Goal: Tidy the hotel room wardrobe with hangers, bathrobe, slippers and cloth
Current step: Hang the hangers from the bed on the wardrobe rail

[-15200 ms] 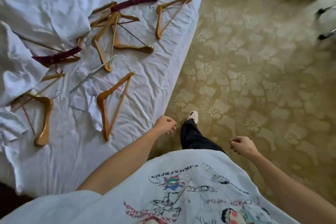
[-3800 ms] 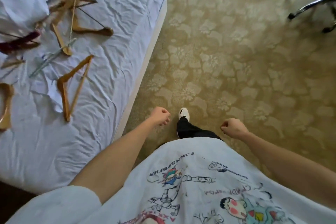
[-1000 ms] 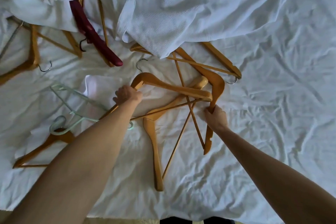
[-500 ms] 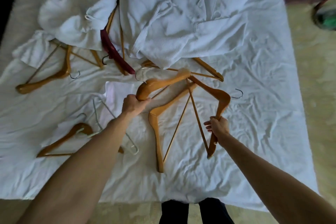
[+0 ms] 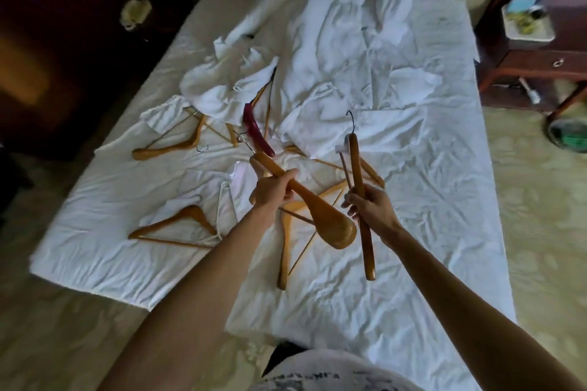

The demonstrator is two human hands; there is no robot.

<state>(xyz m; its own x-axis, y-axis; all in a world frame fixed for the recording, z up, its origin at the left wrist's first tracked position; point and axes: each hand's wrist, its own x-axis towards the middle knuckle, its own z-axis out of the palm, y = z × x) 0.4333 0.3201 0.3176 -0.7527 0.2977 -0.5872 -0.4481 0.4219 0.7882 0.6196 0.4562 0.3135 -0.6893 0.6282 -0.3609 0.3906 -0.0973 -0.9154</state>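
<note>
Left hand [image 5: 272, 192] gripping wooden hanger [image 5: 313, 211], right hand [image 5: 370, 208] likewise

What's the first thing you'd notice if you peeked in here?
Two hands up front, each gripping a wooden hanger: the left hand holds a chunky hanger, the right hand a slim hanger. Behind them, more hangers and a crumpled white bathrobe litter the bed.

Two hands [image 5: 273, 192] [image 5: 371, 208], one wooden hanger [image 5: 320, 214] [image 5: 360, 200] each; four wooden hangers on the bed; one maroon hanger [image 5: 255, 132] centre frame; one nightstand [image 5: 536, 51] upper right.
</note>
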